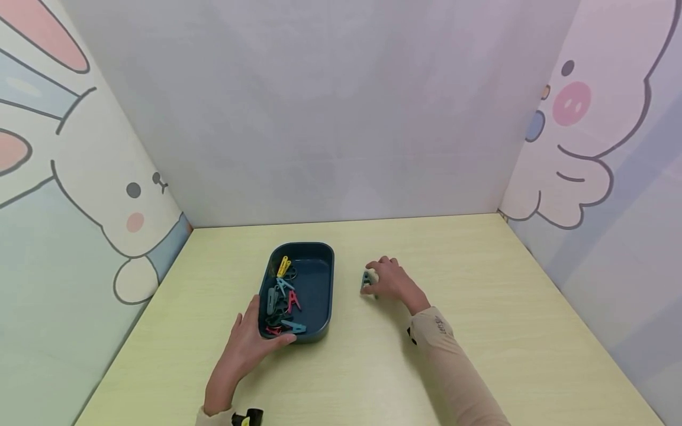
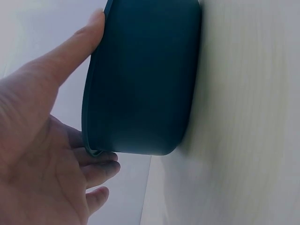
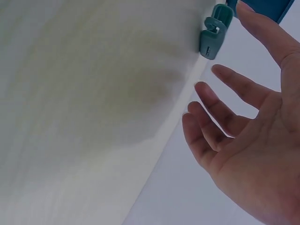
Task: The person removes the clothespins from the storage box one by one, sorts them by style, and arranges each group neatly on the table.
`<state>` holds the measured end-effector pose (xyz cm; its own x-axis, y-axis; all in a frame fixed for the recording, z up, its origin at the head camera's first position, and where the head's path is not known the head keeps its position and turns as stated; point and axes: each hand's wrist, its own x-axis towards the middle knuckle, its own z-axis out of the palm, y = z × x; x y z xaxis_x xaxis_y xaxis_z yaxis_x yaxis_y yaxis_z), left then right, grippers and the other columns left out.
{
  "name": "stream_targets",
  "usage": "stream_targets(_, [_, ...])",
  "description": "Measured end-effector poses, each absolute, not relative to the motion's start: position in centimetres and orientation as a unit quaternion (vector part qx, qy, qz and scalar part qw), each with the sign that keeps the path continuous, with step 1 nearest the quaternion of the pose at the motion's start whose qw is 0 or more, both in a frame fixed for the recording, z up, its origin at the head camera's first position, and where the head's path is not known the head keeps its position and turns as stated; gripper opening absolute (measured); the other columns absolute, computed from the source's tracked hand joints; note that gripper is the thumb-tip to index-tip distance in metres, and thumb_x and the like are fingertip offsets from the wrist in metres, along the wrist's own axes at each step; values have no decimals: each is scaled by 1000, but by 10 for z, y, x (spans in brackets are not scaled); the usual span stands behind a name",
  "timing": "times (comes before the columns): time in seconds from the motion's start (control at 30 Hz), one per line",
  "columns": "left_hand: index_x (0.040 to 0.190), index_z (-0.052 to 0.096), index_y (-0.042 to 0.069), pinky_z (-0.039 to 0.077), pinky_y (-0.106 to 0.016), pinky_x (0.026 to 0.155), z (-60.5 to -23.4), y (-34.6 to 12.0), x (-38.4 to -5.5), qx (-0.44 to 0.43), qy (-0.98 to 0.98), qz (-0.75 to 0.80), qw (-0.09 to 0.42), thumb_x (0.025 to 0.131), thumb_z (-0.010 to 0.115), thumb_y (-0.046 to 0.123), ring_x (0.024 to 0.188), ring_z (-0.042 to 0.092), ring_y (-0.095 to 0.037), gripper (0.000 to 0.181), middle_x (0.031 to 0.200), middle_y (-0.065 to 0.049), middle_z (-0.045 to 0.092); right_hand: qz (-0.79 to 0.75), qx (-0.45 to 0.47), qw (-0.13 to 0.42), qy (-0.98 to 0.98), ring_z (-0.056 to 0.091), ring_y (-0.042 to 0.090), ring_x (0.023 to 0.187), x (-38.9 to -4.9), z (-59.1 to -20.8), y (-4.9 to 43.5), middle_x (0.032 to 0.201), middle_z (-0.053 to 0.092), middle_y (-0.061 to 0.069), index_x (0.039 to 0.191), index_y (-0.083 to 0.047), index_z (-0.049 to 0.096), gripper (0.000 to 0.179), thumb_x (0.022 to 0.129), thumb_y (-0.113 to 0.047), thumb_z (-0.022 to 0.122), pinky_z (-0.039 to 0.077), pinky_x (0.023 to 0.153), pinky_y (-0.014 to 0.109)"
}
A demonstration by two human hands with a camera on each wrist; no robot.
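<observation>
A dark blue rectangular tub [image 1: 314, 290] stands on the table with several clothes pegs, mostly along its left side. My left hand [image 1: 246, 343] holds its near left corner: the thumb lies along the near rim and the fingers against the left wall, as the tub's outer wall [image 2: 140, 79] shows in the left wrist view. To the right of the tub, a teal clothes peg [image 3: 215, 37] stands on the table. My right hand [image 1: 390, 280] is around it with thumb and fingers spread, the fingertips apart from the peg in the right wrist view.
In the tub lie a yellow peg [image 1: 283, 267], a pink peg [image 1: 293, 300] and a light blue peg [image 1: 293, 326], among darker ones. The pale wooden table [image 1: 463, 266] meets a plain back wall [image 1: 341, 118]. Side walls carry cartoon animals.
</observation>
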<state>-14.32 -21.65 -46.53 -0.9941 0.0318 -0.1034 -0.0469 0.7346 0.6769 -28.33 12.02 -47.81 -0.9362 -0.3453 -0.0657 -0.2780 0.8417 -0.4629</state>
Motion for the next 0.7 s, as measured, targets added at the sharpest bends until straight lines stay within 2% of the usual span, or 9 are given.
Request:
stream_targets(0.2, [161, 10, -7, 1, -65, 122, -467, -216, -144, -3, 929, 367, 45, 80, 87, 52, 152, 15, -51, 127, 166, -32, 15, -278, -198, 39, 939, 49, 36, 116, -282, -468, 117, 128, 57, 19, 144, -5, 60, 68, 89, -38, 83, 51, 93, 51])
stream_targets(0.47, [162, 10, -6, -2, -64, 122, -469, -217, -144, -4, 926, 374, 42, 80, 87, 50, 153, 14, -49, 126, 167, -30, 15, -338, -243, 24, 909, 50, 34, 118, -281, -460, 100, 129, 56, 17, 146, -4, 57, 68, 93, -40, 77, 51, 92, 49])
stream_targets(0.7, [162, 8, -5, -2, -64, 122, -468, -217, -146, -10, 928, 370, 51, 80, 86, 52, 153, 13, -49, 127, 167, -30, 13, -349, -265, 12, 899, 51, 31, 120, -281, -454, 81, 130, 57, 15, 146, -6, 58, 67, 92, -40, 79, 51, 97, 48])
